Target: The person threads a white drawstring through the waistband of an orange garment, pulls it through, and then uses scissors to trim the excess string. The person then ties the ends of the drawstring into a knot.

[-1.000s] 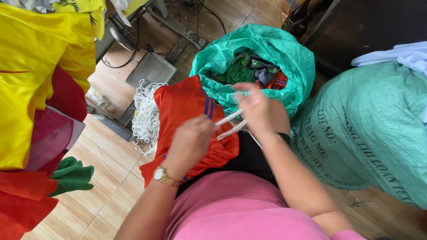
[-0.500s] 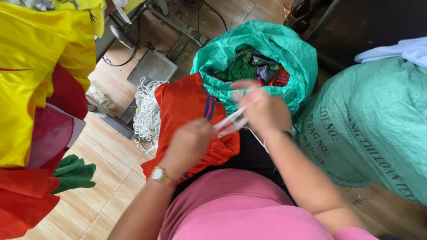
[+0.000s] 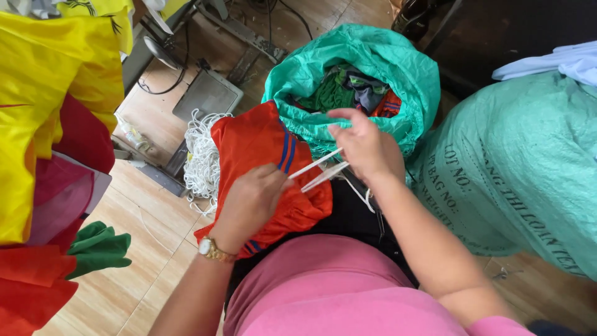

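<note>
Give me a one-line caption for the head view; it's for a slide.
Left hand grips orange-red fabric garment; right hand pulls white cord.

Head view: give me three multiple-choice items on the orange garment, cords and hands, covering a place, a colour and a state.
1. Where does the orange garment lie?
A. on the person's lap
B. inside the green sack
C. on the floor by the pedal

2. What colour are the cords?
A. black
B. white
C. yellow

3. What is the right hand doing?
A. resting open on the floor
B. pinching the cords
C. gripping the sack's rim

Answers: 1 A, it is bunched under the left hand over the lap; 2 B, they show pale against the orange; 3 B, the fingers close on the cord ends.
</note>
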